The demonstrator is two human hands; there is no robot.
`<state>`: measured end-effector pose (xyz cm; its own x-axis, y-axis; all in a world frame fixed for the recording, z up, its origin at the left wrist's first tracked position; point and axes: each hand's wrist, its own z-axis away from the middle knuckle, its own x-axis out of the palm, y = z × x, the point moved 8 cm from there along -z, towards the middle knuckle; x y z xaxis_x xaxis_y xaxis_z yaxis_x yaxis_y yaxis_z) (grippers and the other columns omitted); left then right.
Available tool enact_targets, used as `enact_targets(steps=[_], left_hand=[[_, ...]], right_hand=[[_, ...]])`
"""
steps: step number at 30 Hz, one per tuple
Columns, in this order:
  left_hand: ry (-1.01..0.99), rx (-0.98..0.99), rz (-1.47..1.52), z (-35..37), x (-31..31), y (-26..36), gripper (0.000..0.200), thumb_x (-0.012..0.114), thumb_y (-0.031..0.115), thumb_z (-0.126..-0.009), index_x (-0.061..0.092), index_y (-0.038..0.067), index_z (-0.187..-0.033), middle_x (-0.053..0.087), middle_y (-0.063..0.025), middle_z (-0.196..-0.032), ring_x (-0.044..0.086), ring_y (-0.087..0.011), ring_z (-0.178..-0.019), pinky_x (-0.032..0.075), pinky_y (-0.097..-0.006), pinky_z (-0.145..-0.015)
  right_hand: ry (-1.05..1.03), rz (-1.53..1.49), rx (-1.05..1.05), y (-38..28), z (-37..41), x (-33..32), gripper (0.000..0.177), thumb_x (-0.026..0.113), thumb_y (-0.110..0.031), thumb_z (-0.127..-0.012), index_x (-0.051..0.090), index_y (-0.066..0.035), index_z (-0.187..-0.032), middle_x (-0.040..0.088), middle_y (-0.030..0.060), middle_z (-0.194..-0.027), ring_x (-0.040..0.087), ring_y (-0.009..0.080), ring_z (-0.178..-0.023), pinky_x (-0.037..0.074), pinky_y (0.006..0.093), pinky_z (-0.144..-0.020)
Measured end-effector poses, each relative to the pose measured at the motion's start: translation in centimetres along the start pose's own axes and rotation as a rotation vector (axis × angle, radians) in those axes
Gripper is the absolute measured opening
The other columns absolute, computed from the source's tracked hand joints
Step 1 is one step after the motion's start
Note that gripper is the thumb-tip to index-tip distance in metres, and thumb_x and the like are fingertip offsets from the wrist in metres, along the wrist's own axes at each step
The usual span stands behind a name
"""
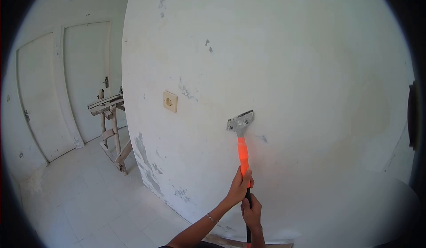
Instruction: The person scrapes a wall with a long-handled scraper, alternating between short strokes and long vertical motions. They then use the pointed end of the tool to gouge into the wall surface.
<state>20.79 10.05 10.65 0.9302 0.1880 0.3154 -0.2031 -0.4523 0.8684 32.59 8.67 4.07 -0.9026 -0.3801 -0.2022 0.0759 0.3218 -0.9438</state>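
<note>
A long-handled scraper [242,149] stands nearly upright in front of the white wall [306,84], its wide metal head [240,121] at or close to the wall surface. The upper part of its handle is bright orange, the lower part black. My left hand [239,187] is wrapped round the orange part, below the head. Lower down, my right hand [252,211] grips the black part. Grey patches of bare plaster [148,161] show where paint has come off the wall.
A cream power socket [170,101] sits on the wall left of the scraper head. Further left, a rough wooden trestle [113,128] stands on the tiled floor [88,199], in front of two closed doors [86,79]. A dark object [413,115] is at the right edge.
</note>
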Motion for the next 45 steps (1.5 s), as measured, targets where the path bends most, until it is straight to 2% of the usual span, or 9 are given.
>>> enact_targets(steps=[7,13,20,22,31,35,37,39,45], left_hand=[[0.085,-0.056,-0.025,2.1,-0.6,-2.7,0.032,0.035,0.037,-0.108,0.044,0.006,-0.108,0.054,-0.0025,-0.076,0.046,-0.0076,-0.063,0.042,-0.0230,-0.061],[0.086,-0.083,0.096,4.9,-0.7,-5.3,0.041,0.033,0.041,-0.108,0.046,0.004,-0.120,0.059,-0.0049,-0.090,0.053,-0.0088,-0.077,0.045,-0.0237,-0.071],[0.082,-0.091,0.104,5.6,-1.7,-4.1,0.042,0.031,0.038,-0.109,0.051,0.003,-0.123,0.063,-0.0069,-0.099,0.055,-0.0103,-0.086,0.046,-0.0268,-0.084],[0.051,-0.098,0.074,7.0,-1.1,-6.6,0.043,0.030,0.038,-0.109,0.051,0.003,-0.123,0.063,-0.0072,-0.100,0.056,-0.0110,-0.087,0.047,-0.0276,-0.085],[-0.142,-0.271,-0.028,12.2,4.9,-12.1,0.044,0.030,0.037,-0.109,0.058,0.002,-0.113,0.062,-0.0064,-0.099,0.057,-0.0153,-0.095,0.046,-0.0296,-0.090],[-0.221,-0.244,-0.026,9.1,6.4,-8.7,0.049,0.028,0.043,-0.109,0.058,0.004,-0.113,0.059,-0.0025,-0.094,0.056,-0.0100,-0.082,0.049,-0.0249,-0.072],[-0.211,-0.085,0.017,6.9,6.7,-5.8,0.051,0.028,0.045,-0.109,0.058,0.004,-0.109,0.061,-0.0045,-0.097,0.056,-0.0103,-0.081,0.049,-0.0251,-0.072],[-0.194,-0.100,0.059,4.8,6.5,-3.7,0.050,0.029,0.043,-0.109,0.058,0.002,-0.107,0.062,-0.0058,-0.100,0.056,-0.0117,-0.083,0.049,-0.0267,-0.076],[-0.071,-0.139,0.176,4.0,5.5,-2.1,0.050,0.030,0.043,-0.109,0.055,0.003,-0.093,0.065,-0.0087,-0.102,0.056,-0.0125,-0.088,0.047,-0.0281,-0.082]], right_hand=[[0.013,-0.115,0.019,2.5,1.4,0.7,0.022,0.053,-0.024,-0.101,0.054,-0.005,-0.090,0.050,-0.0031,-0.065,0.044,0.0028,-0.050,0.035,0.0202,-0.044],[0.095,-0.033,-0.068,-0.2,0.1,1.3,0.026,0.049,-0.017,-0.102,0.059,0.001,-0.118,0.053,-0.0032,-0.070,0.046,0.0032,-0.054,0.036,0.0210,-0.048],[0.066,-0.012,-0.112,-0.9,0.0,1.7,0.024,0.050,-0.017,-0.102,0.059,0.000,-0.115,0.055,-0.0025,-0.075,0.047,0.0033,-0.060,0.037,0.0212,-0.053],[0.064,-0.064,0.053,2.9,1.9,0.7,0.028,0.054,-0.018,-0.100,0.061,0.000,-0.120,0.062,0.0033,-0.084,0.057,0.0097,-0.076,0.045,0.0259,-0.068],[0.210,-0.329,0.116,8.1,7.6,-4.9,0.033,0.056,-0.029,-0.100,0.059,0.002,-0.111,0.052,-0.0052,-0.069,0.043,0.0021,-0.055,0.031,0.0204,-0.048],[0.175,-0.310,0.037,3.3,5.3,-5.6,0.044,0.053,-0.034,-0.102,0.055,0.003,-0.125,0.047,-0.0074,-0.065,0.036,0.0001,-0.045,0.025,0.0193,-0.040],[0.180,-0.301,-0.002,-0.2,3.2,-5.7,0.046,0.054,-0.038,-0.102,0.054,0.001,-0.126,0.046,-0.0075,-0.064,0.035,-0.0001,-0.044,0.025,0.0189,-0.039],[0.132,-0.284,0.005,-3.3,1.6,-5.2,0.038,0.052,-0.026,-0.103,0.054,0.001,-0.129,0.050,-0.0069,-0.071,0.041,0.0014,-0.053,0.031,0.0199,-0.047],[-0.031,-0.318,0.016,-4.0,1.1,-4.0,0.035,0.049,-0.027,-0.104,0.053,0.000,-0.126,0.052,-0.0022,-0.069,0.046,0.0058,-0.051,0.036,0.0217,-0.047]])
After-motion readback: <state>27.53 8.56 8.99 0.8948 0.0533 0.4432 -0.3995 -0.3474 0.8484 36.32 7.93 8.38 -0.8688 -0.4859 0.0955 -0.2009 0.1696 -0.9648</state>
